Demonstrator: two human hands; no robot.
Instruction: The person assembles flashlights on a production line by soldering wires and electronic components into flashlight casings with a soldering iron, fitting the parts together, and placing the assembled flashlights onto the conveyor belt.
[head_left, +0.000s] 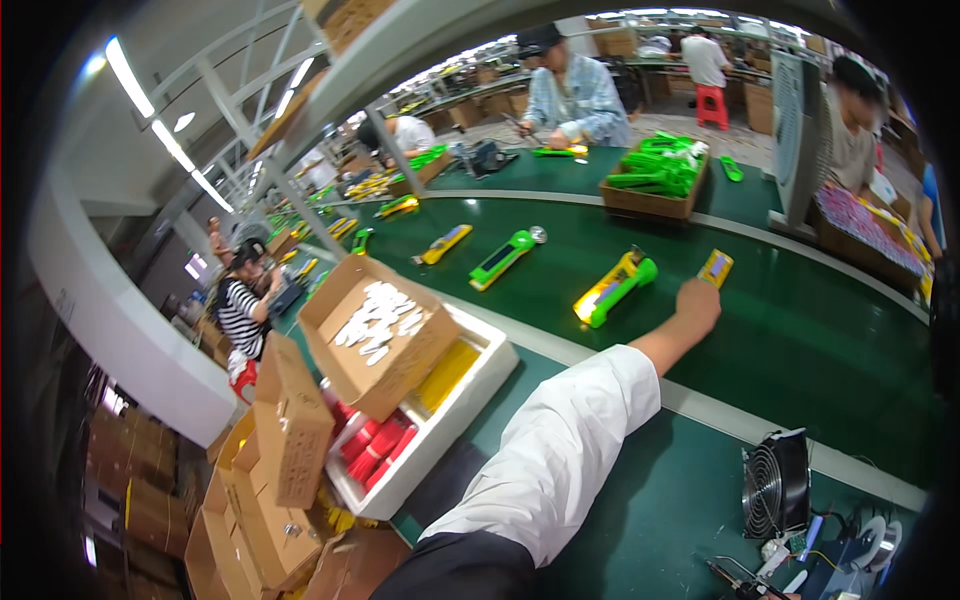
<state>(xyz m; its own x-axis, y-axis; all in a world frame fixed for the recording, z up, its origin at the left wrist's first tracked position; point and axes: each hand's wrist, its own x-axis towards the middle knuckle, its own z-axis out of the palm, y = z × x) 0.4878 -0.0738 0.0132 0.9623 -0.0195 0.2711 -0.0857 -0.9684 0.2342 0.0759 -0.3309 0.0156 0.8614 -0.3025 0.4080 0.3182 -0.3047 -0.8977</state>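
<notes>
Green belt (800, 330), hand (697, 303) at yellow pkg (716, 267)

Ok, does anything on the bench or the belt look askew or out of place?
Yes: the open cardboard box of white flat pieces sits tilted, propped on the white foam tray rather than flat, so it looks precarious. On the green conveyor belt nothing seems spilled; the outstretched hand touches a small yellow part.

I see a glossy yellow plastic part (716, 267), a matt green belt (800, 330), and a rough cardboard box (400, 365).
</notes>
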